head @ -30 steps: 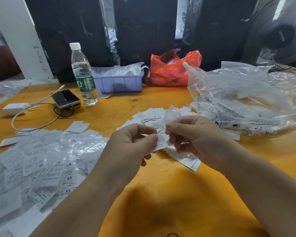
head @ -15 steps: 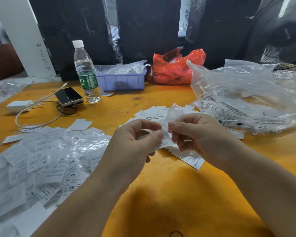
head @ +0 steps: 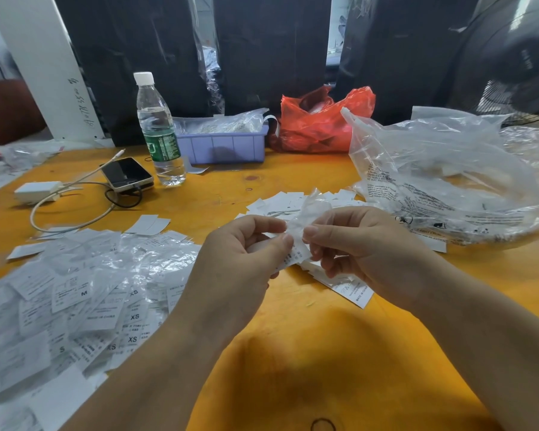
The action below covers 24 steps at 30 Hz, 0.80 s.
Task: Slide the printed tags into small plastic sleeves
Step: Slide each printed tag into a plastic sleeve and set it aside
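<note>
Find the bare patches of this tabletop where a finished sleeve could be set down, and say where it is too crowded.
Free: the orange table near the viewer, between the forearms; also the strip between the phone and the loose tags. Crowded: the sleeved-tag pile at left, and the big clear bags at right. Both hands, left hand and right hand, hold a sleeve mid-table.

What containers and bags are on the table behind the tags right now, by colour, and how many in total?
Red plastic bag: 1
Large clear printed plastic bag: 1
Lilac plastic tray: 1
Clear water bottle with green label: 1
Total: 4
The loose tags and small sleeves overlap too much to count.
</note>
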Tool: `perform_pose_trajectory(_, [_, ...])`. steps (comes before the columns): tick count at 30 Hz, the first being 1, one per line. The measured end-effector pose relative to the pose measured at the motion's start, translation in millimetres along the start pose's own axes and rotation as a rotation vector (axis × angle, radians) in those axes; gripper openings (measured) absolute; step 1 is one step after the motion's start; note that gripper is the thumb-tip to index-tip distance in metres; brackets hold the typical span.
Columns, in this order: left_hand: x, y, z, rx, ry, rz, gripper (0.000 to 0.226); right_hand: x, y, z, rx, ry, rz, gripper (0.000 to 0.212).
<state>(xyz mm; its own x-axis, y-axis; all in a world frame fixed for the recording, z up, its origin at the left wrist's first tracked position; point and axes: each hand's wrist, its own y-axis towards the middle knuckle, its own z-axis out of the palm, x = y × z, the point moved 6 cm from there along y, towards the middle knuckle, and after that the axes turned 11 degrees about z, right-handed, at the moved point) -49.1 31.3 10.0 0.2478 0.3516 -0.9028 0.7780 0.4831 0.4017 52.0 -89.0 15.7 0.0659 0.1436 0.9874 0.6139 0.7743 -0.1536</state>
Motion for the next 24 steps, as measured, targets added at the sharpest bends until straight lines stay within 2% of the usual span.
perform_pose_trajectory(17, [-11, -4, -2, -0.046, 0.129, 0.134, 0.003, -5, -1, 10, 0.055, 0.004, 0.045, 0.005])
perform_pose_trajectory(21, [-11, -3, 1, -0.028, 0.067, 0.119, 0.005, -8, -1, 13, 0.082, 0.065, 0.077, 0.023])
perform_pose_trajectory(24, [-9, -4, 5, 0.008, 0.038, 0.091, 0.006, -9, -1, 14, 0.097, 0.092, 0.087, 0.027])
